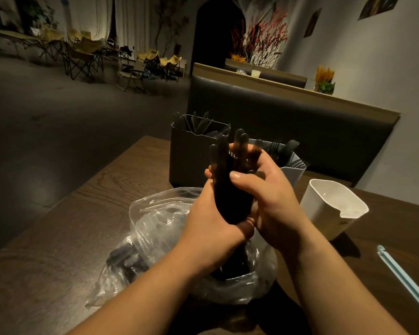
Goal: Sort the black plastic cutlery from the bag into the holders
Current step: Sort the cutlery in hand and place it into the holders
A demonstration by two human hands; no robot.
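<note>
At the centre of the frame we see both hands wrapped around one bundle of black cutlery (228, 189), held upright. The left hand (211, 228) clasps its lower part, and the right hand (273, 199) closes round it higher up, thumb across the front. The bundle's lower end dips into the clear plastic bag (155, 213) on the wooden table (78, 226) at lower centre. Behind the hands stand a dark holder (186, 163) with cutlery and, to its right, a pale holder (296, 171) with forks. A white holder (324, 213) sits at right.
</note>
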